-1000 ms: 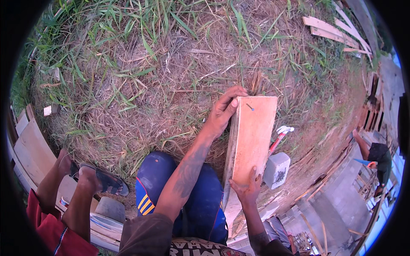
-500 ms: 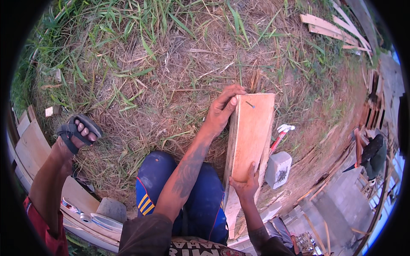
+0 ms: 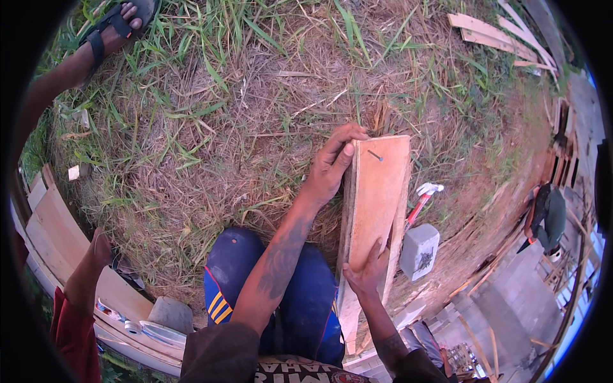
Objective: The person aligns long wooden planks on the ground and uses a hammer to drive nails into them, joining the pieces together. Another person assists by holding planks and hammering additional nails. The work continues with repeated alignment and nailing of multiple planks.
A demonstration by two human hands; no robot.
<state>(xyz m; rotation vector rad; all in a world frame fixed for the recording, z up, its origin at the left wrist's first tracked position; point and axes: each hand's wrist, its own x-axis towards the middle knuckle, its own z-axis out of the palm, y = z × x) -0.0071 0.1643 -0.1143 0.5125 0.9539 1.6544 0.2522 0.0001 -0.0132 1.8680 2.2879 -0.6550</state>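
One board [image 3: 373, 204] is in hand. It is a long, pale rectangle of wood, and its long axis runs from the person's lap away toward the grass [image 3: 211, 121], leaning a little to the right at the far end. The broad face is turned up at the camera.

The left hand [image 3: 332, 167] is closed over the far left corner of the board, fingers curled across the top edge and the thumb lying along the left edge. The right hand [image 3: 369, 271] grips the near part of the same board, palm and fingers spread flat on the face and the thumb hooked round the left edge. So both hands are shut on the board, one at each end, well apart.

One nail [image 3: 375, 155] sticks out of the face just right of the left hand's fingertips, near the far end. Whether it is driven deep cannot be told.

Right of the board, just beside its right edge and level with the space between the two grips, lies one hammer [image 3: 423, 196] with a red handle and pale head. Just below it, beside the right hand, stands one grey box [image 3: 419, 250].

Under the left forearm is one blue-clad knee [image 3: 239, 268]. Further left of the grips, another person's leg [image 3: 96, 255] shows, and a sandalled foot [image 3: 124, 19] rests in the grass far off at upper left. Several planks [image 3: 491, 32] lie beyond the board, to the upper right.
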